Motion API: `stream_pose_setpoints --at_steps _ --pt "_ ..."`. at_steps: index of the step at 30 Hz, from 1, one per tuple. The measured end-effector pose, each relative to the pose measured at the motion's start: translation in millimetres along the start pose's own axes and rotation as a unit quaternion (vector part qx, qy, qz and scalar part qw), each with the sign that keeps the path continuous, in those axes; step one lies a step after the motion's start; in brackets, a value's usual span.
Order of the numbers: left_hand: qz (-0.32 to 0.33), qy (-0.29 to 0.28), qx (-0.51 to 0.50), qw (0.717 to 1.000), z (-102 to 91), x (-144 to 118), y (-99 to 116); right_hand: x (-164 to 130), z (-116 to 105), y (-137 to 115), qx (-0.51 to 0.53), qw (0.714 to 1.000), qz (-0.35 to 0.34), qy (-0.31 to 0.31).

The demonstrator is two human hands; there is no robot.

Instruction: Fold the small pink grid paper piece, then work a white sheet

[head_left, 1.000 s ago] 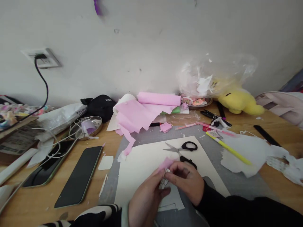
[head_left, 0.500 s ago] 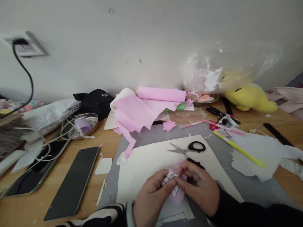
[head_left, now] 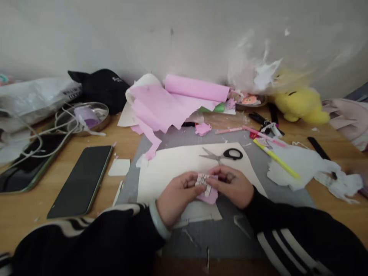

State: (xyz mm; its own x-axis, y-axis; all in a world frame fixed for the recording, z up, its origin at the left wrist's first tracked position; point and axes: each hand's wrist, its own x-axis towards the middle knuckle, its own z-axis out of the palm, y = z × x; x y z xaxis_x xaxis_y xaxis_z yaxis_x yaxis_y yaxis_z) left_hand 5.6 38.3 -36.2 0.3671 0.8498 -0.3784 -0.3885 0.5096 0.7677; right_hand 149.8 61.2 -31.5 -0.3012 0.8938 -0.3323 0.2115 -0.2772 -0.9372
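Observation:
Between my two hands is a small pink paper piece [head_left: 211, 197] with a white, black-lined paper [head_left: 202, 184] on its face. My left hand [head_left: 179, 193] pinches its left side between thumb and fingers. My right hand [head_left: 233, 186] pinches the upper right side, its fingertips close to the left thumb. Under the hands lies a large cream sheet [head_left: 161, 172] on a grey mat [head_left: 184, 239]. Just beyond my right hand rest black-handled scissors [head_left: 220, 155], blades apart, one handle hidden by the hand.
Two phones [head_left: 82, 180] lie at the left, near a metal dish [head_left: 102, 115] with cables. Behind the mat are a pink paper roll [head_left: 197, 88] and a pink cut-out [head_left: 202, 129]. A yellow pen [head_left: 277, 159], crumpled white paper [head_left: 299, 168] and a yellow plush toy [head_left: 301, 105] are at the right.
The view has tilted down, so more of both sleeves and the mat's near part shows. Both hands keep hold of the pink paper piece, which is turned slightly.

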Motion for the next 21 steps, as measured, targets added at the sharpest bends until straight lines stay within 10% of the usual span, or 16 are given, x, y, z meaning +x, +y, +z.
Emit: stream_pose_setpoints --at_steps 21 --pt "-0.037 -0.008 -0.016 0.999 -3.4 2.0 1.8 2.1 -4.9 0.6 -0.029 0.999 -0.011 -0.033"
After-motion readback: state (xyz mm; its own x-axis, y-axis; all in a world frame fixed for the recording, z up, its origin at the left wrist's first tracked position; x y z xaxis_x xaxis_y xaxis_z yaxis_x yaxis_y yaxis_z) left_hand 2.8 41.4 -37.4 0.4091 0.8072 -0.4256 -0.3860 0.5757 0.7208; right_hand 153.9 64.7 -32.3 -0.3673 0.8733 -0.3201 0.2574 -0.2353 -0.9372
